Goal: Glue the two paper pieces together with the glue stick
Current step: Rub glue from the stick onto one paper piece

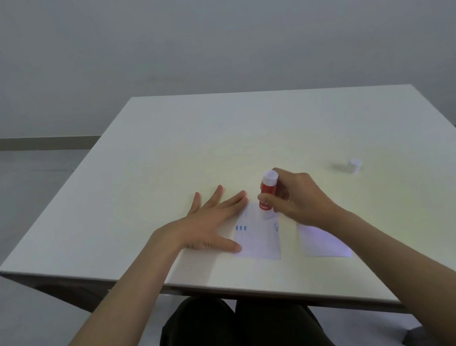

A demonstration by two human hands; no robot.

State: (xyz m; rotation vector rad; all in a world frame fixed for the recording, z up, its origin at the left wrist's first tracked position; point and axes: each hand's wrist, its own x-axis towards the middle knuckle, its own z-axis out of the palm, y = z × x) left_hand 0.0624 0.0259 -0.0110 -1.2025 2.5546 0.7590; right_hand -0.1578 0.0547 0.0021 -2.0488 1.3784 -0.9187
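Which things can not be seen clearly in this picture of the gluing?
- Glue stick, head view: its lower tip is hidden against the left paper, so contact cannot be confirmed; the label is too small to read.
- Right paper: its far part is covered by the right hand.
- Left paper: its left edge lies under the left hand; the blue print is too small to read.
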